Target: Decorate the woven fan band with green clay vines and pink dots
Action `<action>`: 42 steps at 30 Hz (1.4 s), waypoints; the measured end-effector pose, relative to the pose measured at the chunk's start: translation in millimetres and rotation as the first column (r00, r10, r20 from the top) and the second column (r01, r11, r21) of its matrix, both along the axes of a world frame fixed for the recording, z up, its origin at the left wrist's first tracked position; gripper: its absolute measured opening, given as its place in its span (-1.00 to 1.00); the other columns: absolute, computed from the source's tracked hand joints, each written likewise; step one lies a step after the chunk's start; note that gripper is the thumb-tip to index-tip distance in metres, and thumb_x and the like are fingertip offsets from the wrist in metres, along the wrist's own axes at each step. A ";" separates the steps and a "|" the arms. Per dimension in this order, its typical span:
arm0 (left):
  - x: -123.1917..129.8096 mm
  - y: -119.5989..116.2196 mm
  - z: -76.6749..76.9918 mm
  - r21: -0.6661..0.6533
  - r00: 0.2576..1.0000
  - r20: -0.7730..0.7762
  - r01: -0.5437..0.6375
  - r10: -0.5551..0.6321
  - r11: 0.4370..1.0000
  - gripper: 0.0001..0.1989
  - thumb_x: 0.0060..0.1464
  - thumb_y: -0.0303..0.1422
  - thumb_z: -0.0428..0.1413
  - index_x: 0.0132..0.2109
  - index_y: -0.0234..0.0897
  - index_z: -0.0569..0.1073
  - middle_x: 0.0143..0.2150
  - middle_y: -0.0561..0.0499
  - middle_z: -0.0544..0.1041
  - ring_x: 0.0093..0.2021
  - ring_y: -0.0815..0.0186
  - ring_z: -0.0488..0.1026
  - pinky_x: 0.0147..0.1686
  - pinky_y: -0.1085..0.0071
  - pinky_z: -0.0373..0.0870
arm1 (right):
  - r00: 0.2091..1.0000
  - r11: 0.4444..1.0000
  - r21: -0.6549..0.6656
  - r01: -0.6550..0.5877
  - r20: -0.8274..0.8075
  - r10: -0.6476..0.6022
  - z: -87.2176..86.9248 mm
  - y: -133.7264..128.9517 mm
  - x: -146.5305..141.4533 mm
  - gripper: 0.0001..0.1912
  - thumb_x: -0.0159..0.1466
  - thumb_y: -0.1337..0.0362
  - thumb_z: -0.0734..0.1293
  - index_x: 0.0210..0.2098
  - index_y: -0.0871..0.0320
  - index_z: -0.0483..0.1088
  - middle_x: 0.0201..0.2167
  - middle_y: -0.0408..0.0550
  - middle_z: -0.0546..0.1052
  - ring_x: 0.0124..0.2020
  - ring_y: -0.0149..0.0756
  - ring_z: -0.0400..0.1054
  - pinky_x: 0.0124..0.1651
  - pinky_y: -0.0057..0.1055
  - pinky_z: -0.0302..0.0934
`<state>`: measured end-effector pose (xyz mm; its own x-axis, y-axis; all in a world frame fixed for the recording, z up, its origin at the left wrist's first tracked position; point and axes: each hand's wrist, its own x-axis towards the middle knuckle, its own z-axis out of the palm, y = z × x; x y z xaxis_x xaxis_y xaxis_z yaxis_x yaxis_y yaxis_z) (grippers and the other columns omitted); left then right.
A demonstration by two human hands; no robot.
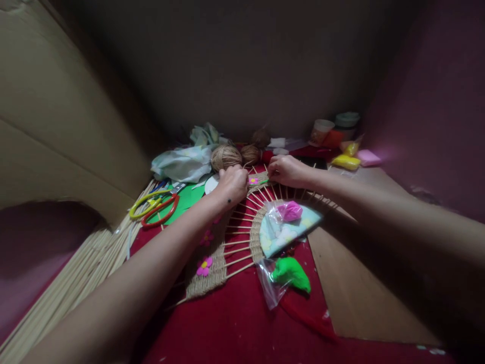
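Observation:
A half-round fan (217, 253) of thin sticks and woven twine lies on the red cloth, with pink flowers on its outer band. At the band's far part my left hand (234, 183) is closed, its fingertips hidden. Just right of it, my right hand (285, 171) bends over the same band with fingers pinched together; what they grip is too small to make out. Between the hands show a pink flower (253, 181) with a yellow centre and a thin green strip (264, 182), which reaches toward my right fingertips.
Bagged pink clay (291, 211) rests on the fan's patterned centre; green clay (291, 274) lies nearer. Scissors (160, 217) and long sticks (87, 273) are left. Twine balls (226, 156) stand behind. Cardboard (364, 283), yellow clay (345, 162) and a cup (322, 132) are right.

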<state>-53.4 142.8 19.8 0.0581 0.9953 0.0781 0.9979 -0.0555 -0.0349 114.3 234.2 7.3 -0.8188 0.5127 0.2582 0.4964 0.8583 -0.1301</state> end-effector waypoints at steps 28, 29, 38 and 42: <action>7.5 8.0 -12.2 0.111 0.993 0.020 0.112 -0.115 0.987 -0.84 0.13 -0.44 -0.02 -0.24 -0.30 0.46 -0.13 -0.13 0.43 -0.05 0.07 0.33 -0.13 0.18 0.16 | 1.000 1.000 -0.005 0.002 -0.009 -0.002 5.8 1.8 11.2 -0.84 0.07 0.49 0.31 -0.43 0.23 0.54 -0.35 -0.01 0.49 -0.37 -0.34 0.35 -0.28 -0.45 0.20; 7.9 8.2 -12.5 0.110 0.993 0.019 0.114 -0.117 0.987 -0.83 0.14 -0.43 -0.02 -0.24 -0.29 0.46 -0.13 -0.13 0.43 -0.05 0.07 0.33 -0.13 0.18 0.16 | 1.000 1.000 -0.006 0.012 -0.015 -0.012 7.1 1.5 12.2 -0.84 0.07 0.48 0.31 -0.43 0.23 0.54 -0.35 -0.01 0.49 -0.39 -0.35 0.35 -0.29 -0.45 0.20; 8.5 9.3 -14.7 0.103 0.993 0.006 0.117 -0.118 0.988 -0.81 0.16 -0.41 -0.04 -0.23 -0.31 0.47 -0.12 -0.16 0.43 -0.05 0.05 0.33 -0.12 0.15 0.18 | 0.999 0.999 -0.015 0.036 -0.027 -0.036 9.2 -4.4 11.3 -0.85 0.10 0.45 0.32 -0.38 0.21 0.54 -0.34 -0.03 0.47 -0.38 -0.36 0.34 -0.29 -0.45 0.20; 7.9 9.2 -15.8 0.102 0.993 0.003 0.113 -0.114 0.988 -0.81 0.16 -0.40 -0.04 -0.21 -0.33 0.46 -0.11 -0.18 0.43 -0.04 0.03 0.32 -0.11 0.13 0.18 | 1.000 1.000 -0.017 0.011 -0.005 -0.011 2.2 -4.0 6.0 -0.87 0.09 0.45 0.35 -0.40 0.15 0.54 -0.32 -0.06 0.48 -0.34 -0.35 0.35 -0.27 -0.45 0.19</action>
